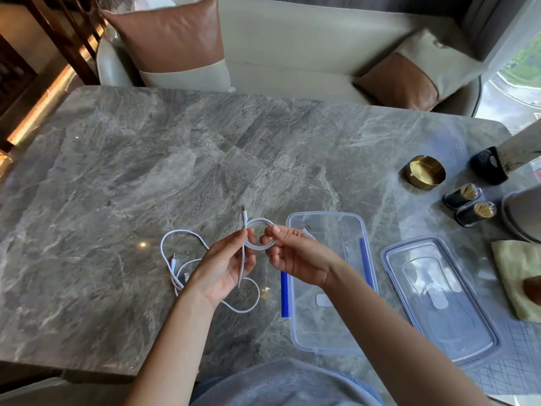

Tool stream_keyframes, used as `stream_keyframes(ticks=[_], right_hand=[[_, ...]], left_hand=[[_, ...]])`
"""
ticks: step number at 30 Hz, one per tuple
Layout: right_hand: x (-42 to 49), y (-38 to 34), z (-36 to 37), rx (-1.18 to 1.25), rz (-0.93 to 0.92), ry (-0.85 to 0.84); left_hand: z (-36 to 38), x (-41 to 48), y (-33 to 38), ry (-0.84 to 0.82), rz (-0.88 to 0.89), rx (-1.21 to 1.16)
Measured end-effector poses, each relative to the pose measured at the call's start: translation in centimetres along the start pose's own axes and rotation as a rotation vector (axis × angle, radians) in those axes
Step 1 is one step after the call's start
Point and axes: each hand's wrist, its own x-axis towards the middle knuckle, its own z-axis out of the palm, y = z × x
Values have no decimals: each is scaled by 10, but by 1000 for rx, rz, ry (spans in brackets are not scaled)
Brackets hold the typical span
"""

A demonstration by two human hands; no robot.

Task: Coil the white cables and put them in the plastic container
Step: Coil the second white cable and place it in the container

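Note:
Both hands hold one white cable above the marble table. My right hand (295, 253) pinches a small round coil (259, 222) of it. My left hand (227, 265) grips the same cable just left of the coil, its plug end (243, 213) sticking up and a loose tail hanging down to the table. A second white cable (178, 260) lies uncoiled on the table, partly under my left wrist. The clear plastic container (295, 332) with blue clips stands open right of my hands, mostly hidden by my right forearm.
The container's clear lid (474, 347) lies to its right. A brass ashtray (423, 171), two dark toothpick holders (468, 205) and a yellow cloth (509, 273) sit at the far right. A sofa with cushions (172, 42) runs behind the table (117, 171).

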Motion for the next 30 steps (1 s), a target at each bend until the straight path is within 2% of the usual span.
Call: stream_keyframes(ticks=[3, 6, 9, 13, 18, 22, 24, 27, 30], right_hand=[[-2, -1, -6, 57, -2, -24], [1, 3, -8, 127, 3, -7], [6, 8, -6, 220, -2, 28], [7, 8, -6, 181, -38, 43], [3, 6, -7, -67, -106, 164], [-1, 17, 8, -503, 37, 117], [0, 30, 15, -558, 91, 86], [4, 47, 24, -443, 53, 154], [8, 52, 27, -163, 25, 226]], left_hand=[[-4, -1, 0, -5, -17, 61], [1, 0, -5, 58, 11, 90], [9, 2, -10, 153, 61, 4], [10, 6, -5, 253, 104, -37], [7, 14, 3, 367, 235, -19], [11, 18, 3, 412, 368, 32], [16, 18, 1, 433, 391, 108], [23, 17, -4, 475, 430, 222], [25, 15, -7, 465, 494, 234]])
